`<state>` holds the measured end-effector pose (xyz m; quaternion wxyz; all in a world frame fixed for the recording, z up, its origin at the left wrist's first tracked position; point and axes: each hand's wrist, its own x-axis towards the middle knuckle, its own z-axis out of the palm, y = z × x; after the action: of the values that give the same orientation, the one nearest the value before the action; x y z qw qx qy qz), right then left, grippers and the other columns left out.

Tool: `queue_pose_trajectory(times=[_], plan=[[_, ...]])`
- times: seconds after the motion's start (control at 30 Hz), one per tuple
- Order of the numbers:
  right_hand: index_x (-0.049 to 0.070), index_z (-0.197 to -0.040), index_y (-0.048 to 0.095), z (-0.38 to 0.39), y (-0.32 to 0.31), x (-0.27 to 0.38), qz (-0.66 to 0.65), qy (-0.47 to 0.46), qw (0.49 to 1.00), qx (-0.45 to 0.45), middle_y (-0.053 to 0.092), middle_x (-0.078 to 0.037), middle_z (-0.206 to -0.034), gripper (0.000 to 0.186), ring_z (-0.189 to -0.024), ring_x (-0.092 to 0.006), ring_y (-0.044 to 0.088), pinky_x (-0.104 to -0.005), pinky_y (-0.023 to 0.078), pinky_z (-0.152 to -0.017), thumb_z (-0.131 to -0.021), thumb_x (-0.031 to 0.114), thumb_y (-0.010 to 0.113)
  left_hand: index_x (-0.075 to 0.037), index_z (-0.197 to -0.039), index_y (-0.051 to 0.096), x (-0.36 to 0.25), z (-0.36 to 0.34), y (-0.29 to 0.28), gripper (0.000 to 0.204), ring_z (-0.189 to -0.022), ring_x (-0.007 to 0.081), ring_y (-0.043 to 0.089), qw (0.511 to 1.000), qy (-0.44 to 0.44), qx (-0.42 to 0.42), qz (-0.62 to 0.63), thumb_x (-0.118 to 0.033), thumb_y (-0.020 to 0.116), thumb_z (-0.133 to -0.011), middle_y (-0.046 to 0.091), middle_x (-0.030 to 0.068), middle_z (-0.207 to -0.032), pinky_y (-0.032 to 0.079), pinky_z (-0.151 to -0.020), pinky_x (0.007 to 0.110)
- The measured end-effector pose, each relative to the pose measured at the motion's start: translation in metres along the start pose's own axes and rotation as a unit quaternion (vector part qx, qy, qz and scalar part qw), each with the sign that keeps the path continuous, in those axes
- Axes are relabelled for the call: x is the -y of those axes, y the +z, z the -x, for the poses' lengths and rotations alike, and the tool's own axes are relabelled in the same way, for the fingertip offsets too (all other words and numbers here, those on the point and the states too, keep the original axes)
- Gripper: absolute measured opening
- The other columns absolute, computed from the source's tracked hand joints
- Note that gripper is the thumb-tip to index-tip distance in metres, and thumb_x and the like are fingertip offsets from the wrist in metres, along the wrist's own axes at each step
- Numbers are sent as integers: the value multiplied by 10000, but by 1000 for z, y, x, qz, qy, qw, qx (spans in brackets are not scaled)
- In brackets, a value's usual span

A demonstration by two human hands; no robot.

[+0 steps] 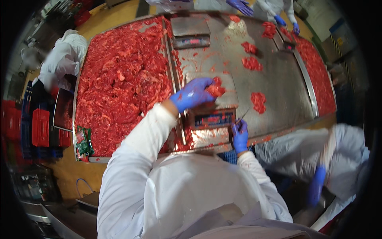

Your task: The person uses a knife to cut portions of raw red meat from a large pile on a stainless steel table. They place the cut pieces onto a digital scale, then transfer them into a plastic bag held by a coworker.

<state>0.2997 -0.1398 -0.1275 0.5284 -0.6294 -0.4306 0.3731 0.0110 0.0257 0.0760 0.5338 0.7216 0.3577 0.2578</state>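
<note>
My left hand (193, 95), in a blue glove stained with red, is closed around a piece of raw red meat (216, 88). It is over the steel platform of a weighing scale (229, 97), whose lit display faces me; whether the meat rests on the platform I cannot tell. By the scale's right corner, my right hand (240, 136), also blue-gloved, grips a thin-bladed knife (244, 114) with its point up and away from me. Its handle is hidden in my fingers. Just right of the scale, a portion of meat (258, 102) lies on the steel table (278, 89).
A large trough of raw meat (123, 79) fills the left side, with a green packet (84, 141) at its near corner. Beyond stands a second scale (191, 32). Further meat (314, 75) lies at the right. Co-workers stand around, one close at my right (306, 159). Red crates (40, 127) are at left.
</note>
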Motion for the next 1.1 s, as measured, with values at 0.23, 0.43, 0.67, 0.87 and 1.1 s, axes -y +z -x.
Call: queue_pose_trajectory(times=[0.23, 0.43, 0.67, 0.87, 1.1], plan=[[3, -1300, 551, 50, -8, 17, -51, 36, 998, 18, 683, -108, -1157, 376, -975, -163, 658, -292, 549, -917, -956, -13, 703, -52, -1290, 702, 62, 55, -54, 461, -996, 227, 724, 947, -157, -252, -124, -173, 765, -850, 706, 140, -1203, 577, -898, 358], [-6, -1245, 593, 17, -3, 71, -166, 127, 976, 62, 704, -100, -1118, 305, -936, -144, 690, -294, 584, -874, -965, 22, 710, -55, -1198, 735, 115, 86, -66, 422, -1112, 310, 690, 916, -128, -305, -226, -258, 796, -833, 709, 167, -1225, 544, -986, 392], [-4, -1142, 651, -43, 70, 130, -116, 214, 920, 308, 711, -93, -939, 229, -830, -170, 711, -329, 612, -737, -998, 164, 710, -65, -958, 661, 82, 16, 42, 172, -1005, 388, 633, 910, -15, -158, -382, -203, 702, -864, 645, 178, -993, 527, -871, 493], [-1, -1158, 645, -13, 44, 135, -270, 310, 838, 359, 698, -107, -969, 291, -845, -183, 705, -336, 594, -794, -1054, 271, 638, -51, -914, 633, 97, 55, 36, 137, -857, 390, 651, 953, -16, -197, -230, -110, 688, -803, 635, 180, -885, 523, -753, 460], [-4, -1110, 676, -39, 113, 134, -191, 308, 863, 351, 714, -73, -916, 225, -824, -175, 697, -331, 587, -789, -1017, 201, 683, -57, -932, 665, 90, 115, 35, 128, -782, 348, 675, 978, -78, 25, -192, -125, 703, -830, 673, 165, -865, 531, -721, 423]])
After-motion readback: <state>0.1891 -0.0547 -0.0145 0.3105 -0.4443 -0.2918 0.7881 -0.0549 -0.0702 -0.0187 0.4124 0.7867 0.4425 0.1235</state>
